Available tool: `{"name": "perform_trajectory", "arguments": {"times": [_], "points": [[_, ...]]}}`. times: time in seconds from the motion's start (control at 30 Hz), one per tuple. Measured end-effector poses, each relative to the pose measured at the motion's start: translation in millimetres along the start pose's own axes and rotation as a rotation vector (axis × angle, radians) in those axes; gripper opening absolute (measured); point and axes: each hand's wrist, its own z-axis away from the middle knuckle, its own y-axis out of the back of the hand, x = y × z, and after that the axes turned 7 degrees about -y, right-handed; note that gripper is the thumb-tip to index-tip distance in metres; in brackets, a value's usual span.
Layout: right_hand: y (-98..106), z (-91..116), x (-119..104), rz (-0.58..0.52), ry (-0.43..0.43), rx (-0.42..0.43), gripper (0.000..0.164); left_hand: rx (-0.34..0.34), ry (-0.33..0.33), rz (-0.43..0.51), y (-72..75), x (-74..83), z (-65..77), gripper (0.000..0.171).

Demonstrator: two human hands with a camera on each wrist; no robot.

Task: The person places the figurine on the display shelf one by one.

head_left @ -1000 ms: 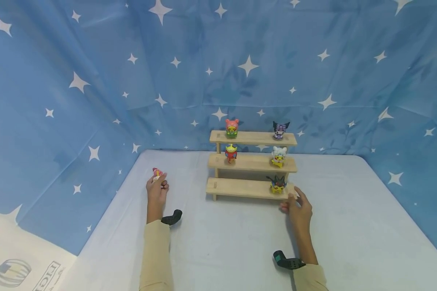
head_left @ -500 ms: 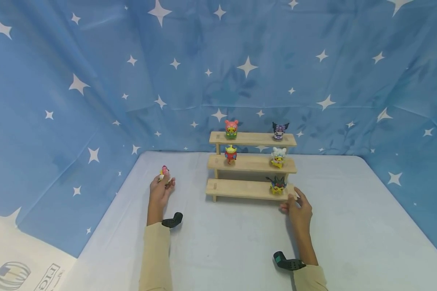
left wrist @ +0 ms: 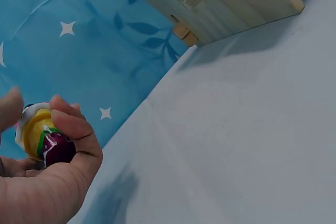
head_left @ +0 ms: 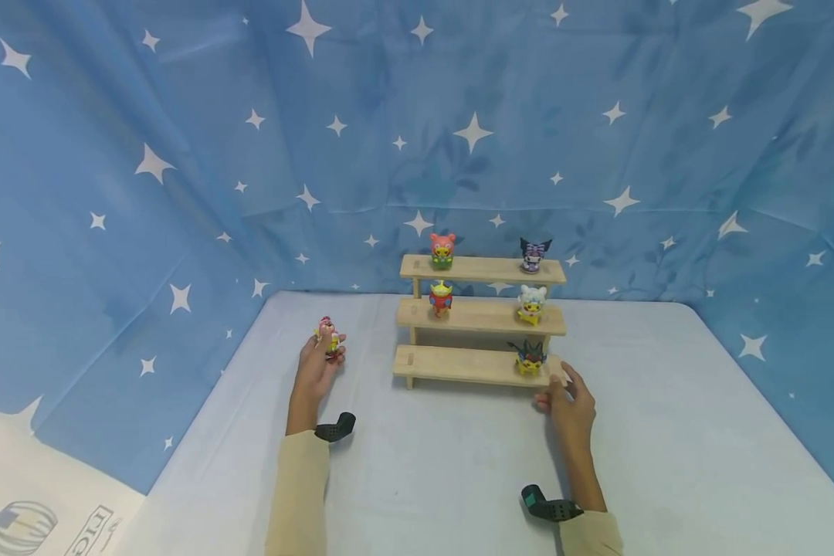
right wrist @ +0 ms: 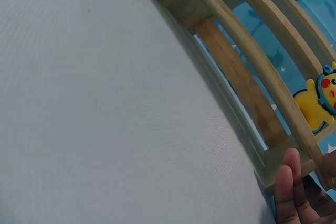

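In the head view my left hand [head_left: 314, 373] holds a small toy figurine [head_left: 327, 321] above the table, left of a three-step wooden display shelf [head_left: 466, 363]. The left wrist view shows this figurine [left wrist: 38, 128] between thumb and fingers, with a yellow body, white trim and a dark red base. Part of it is hidden by the fingers. My right hand [head_left: 574, 407] grips the right end of the lowest step. Seen from the right wrist, the fingers [right wrist: 286, 184] lie under that end, with the thumb at the frame's edge. A dark-eared yellow figurine [head_left: 528, 361] stands near this hand.
On the top step are a pink figurine [head_left: 442, 252] and a purple-black one [head_left: 532, 256]. The middle step bears a red-blue figurine [head_left: 441, 300] and a white-yellow one [head_left: 531, 304]. Behind the white table [head_left: 417, 479] hangs a blue star-patterned cloth [head_left: 361, 93].
My left hand has moved right with the figurine, which now stands more upright in the fingers. The right hand stays on the shelf's end, and the shelf figurines have not moved.
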Motion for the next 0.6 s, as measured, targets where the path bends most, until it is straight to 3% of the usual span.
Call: {"name": "perform_trajectory", "arguments": {"times": [0.13, 0.27, 0.4, 0.6], "points": [[-0.3, 0.2, 0.4, 0.009, 0.014, 0.006, 0.049, -0.024, -0.018, -0.015, -5.0, -4.2, 0.6, 0.022], [-0.2, 1.2, -0.1, 0.018, 0.016, 0.007, 0.049, -0.081, -0.037, -0.123, -12.0, -6.1, 4.3, 0.024], [0.2, 1.7, -0.2, 0.020, 0.020, 0.000, 0.049, -0.149, -0.057, -0.289, -17.9, -7.0, 6.3, 0.038], [0.2, 0.4, 1.2, 0.011, 0.020, -0.003, 0.049, -0.241, -0.086, -0.411, -25.1, -9.0, 6.9, 0.054]]}}
